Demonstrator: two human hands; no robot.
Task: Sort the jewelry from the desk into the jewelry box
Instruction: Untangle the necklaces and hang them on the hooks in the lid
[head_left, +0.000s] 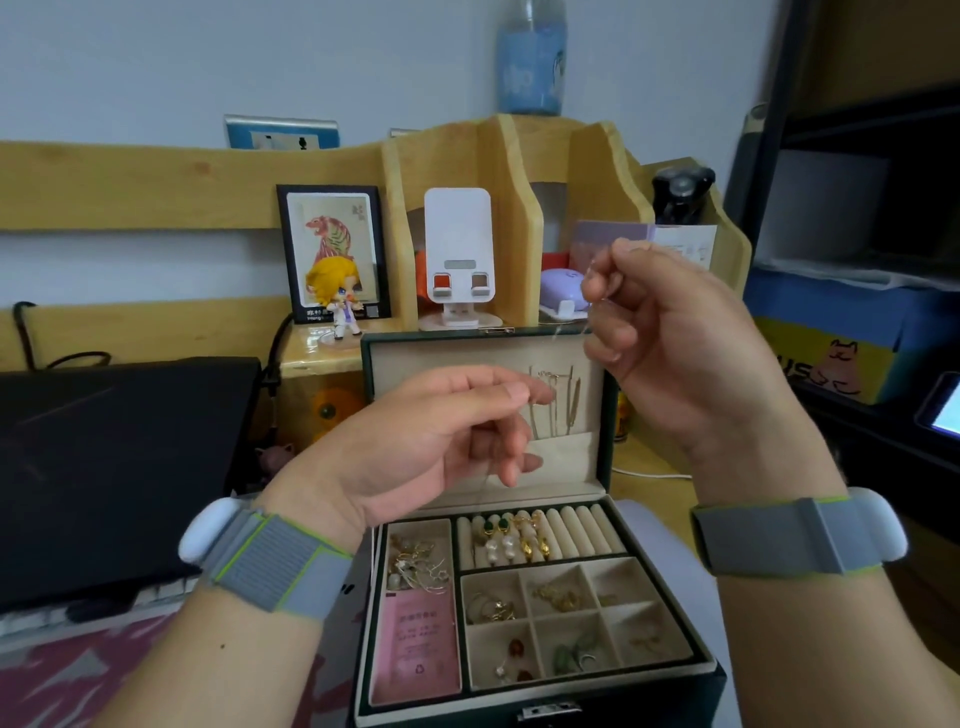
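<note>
The dark green jewelry box (610, 452) stands open in front of me, its cream tray holding rings, earrings and a pink card. Necklaces hang inside the raised lid (558, 400). A very thin chain (571, 338) stretches between my hands above the box. My left hand (431, 441) pinches its lower end between thumb and forefinger in front of the lid. My right hand (670, 332) is higher and to the right, fingers curled, pinching the upper end. The chain's lower part trails down past the tray's left edge.
A wooden desk organiser (519, 171) stands behind the box with a white phone stand (458, 249), a framed picture (332, 249) and a small figurine (337, 296). A black laptop (114, 467) lies at the left. A blue carton (852, 338) and dark shelves stand at the right.
</note>
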